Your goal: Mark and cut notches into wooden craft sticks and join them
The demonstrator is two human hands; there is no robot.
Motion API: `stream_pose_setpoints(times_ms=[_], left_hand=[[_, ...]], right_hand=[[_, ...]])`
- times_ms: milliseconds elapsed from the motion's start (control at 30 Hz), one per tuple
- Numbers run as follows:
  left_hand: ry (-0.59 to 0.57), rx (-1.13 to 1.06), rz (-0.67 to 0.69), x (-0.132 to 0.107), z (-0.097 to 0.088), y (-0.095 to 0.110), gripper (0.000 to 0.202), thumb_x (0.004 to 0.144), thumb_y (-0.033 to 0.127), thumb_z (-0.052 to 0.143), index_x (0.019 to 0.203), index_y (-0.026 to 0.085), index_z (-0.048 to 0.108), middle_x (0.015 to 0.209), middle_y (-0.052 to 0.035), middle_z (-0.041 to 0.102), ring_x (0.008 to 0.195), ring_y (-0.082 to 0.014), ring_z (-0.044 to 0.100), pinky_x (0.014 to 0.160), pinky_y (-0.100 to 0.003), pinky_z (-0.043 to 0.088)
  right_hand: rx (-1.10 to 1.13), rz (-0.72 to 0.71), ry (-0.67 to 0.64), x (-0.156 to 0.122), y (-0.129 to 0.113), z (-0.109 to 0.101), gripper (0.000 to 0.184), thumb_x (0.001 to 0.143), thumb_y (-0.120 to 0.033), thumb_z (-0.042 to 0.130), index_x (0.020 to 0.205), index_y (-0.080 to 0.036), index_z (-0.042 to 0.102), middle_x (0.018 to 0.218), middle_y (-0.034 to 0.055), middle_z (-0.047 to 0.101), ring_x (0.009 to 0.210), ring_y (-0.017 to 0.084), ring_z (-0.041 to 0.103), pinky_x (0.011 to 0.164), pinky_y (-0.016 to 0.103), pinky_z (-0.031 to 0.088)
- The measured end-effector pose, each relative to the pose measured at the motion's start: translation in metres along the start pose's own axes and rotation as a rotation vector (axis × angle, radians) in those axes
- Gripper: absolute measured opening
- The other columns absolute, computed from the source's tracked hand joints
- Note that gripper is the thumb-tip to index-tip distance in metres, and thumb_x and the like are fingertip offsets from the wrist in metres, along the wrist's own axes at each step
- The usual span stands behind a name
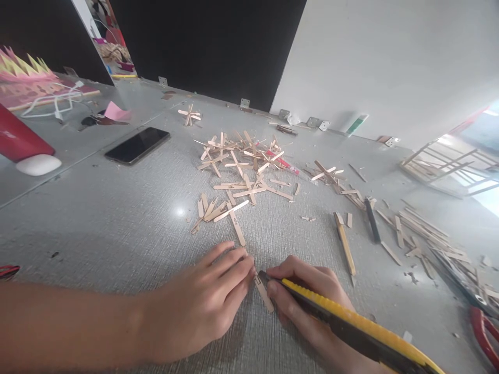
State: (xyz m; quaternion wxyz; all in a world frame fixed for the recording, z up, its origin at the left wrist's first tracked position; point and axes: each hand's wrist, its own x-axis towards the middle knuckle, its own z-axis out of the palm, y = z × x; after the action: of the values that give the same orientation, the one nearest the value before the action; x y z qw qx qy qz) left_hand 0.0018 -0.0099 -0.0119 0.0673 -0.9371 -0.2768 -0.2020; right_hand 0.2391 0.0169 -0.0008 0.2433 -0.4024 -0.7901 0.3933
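Note:
My right hand (pixel 312 291) grips a yellow and black utility knife (pixel 351 322), its tip at a short wooden craft stick (pixel 264 295). Dark marks show on that stick where the blade meets it. With bent fingers pressed together, my left hand (pixel 218 291) holds the far end of the same stick down on the table; its fingertips cover that end. Just beyond my fingers lies a pair of crossed craft sticks (pixel 237 228). Behind it spreads a loose pile of crossed and cut sticks (pixel 249 156).
A pencil (pixel 345 244), a dark-handled craft knife (pixel 372 221) and red-handled scissors (pixel 483 332) lie to the right among stick scraps. A phone (pixel 138 145) and a red bottle (pixel 23 137) are on the left. A wooden stick frame (pixel 448 161) stands at far right.

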Motion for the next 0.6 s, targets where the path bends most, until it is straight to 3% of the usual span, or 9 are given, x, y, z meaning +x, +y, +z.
stream_pose_setpoints(times_ms=[433,600], left_hand=[[0.036,0.024,0.008,-0.0008,0.0044,-0.0008,0.031,0.092,-0.003,0.051,0.115,-0.002,0.072,0.114,-0.0220,0.074,0.112,-0.0346,0.068,0.106,-0.054,0.053],[-0.013,0.138,0.044,0.0016,0.0012,0.0001,0.037,0.094,0.002,0.048,0.123,-0.005,0.070,0.132,-0.0260,0.069,0.122,-0.0391,0.067,0.107,-0.052,0.055]], right_hand=[[0.030,-0.022,-0.006,0.0018,-0.0001,-0.0001,0.018,0.102,-0.032,0.058,0.090,-0.022,0.065,0.054,-0.0071,0.053,0.046,0.010,0.047,0.046,0.023,0.037],[-0.033,-0.018,0.041,0.0039,-0.0044,0.0038,0.021,0.101,-0.030,0.056,0.083,-0.022,0.062,0.055,-0.0053,0.056,0.047,0.011,0.047,0.047,0.023,0.038]])
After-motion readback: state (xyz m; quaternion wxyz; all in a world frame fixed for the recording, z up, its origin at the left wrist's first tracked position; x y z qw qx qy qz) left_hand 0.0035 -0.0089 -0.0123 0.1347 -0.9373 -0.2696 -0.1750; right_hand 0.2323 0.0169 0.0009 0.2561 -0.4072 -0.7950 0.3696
